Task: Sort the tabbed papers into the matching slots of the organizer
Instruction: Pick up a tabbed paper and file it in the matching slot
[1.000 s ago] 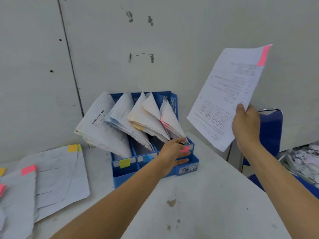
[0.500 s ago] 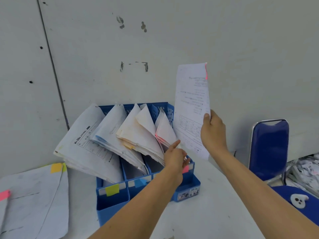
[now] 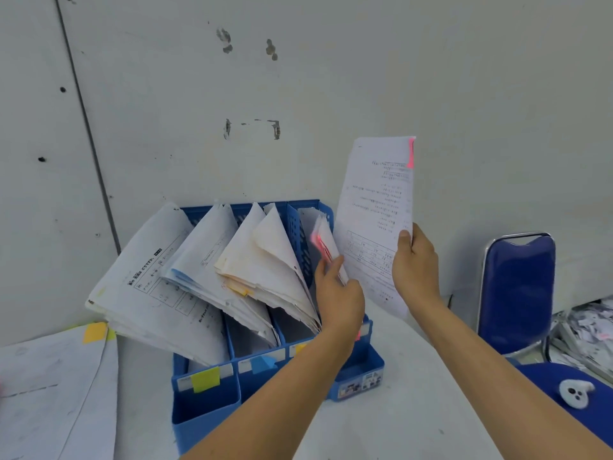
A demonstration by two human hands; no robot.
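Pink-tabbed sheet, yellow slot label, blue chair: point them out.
pink-tabbed sheet (image 3: 374,207): head view, middle of the printed page.
yellow slot label (image 3: 205,379): head view, centre of the label.
blue chair (image 3: 517,293): head view, middle of the backrest.

right hand (image 3: 414,260) grips pink-tabbed sheet (image 3: 374,220) at lower right edge, upright, just right of blue organizer (image 3: 205,410) | left hand (image 3: 338,293) holds pink-tabbed stack (image 3: 323,240) in rightmost slot | other slots: bundles lean left | yellow-tabbed sheet (image 3: 49,376) on worktop (image 3: 398,426), left | blue chair (image 3: 517,293), right
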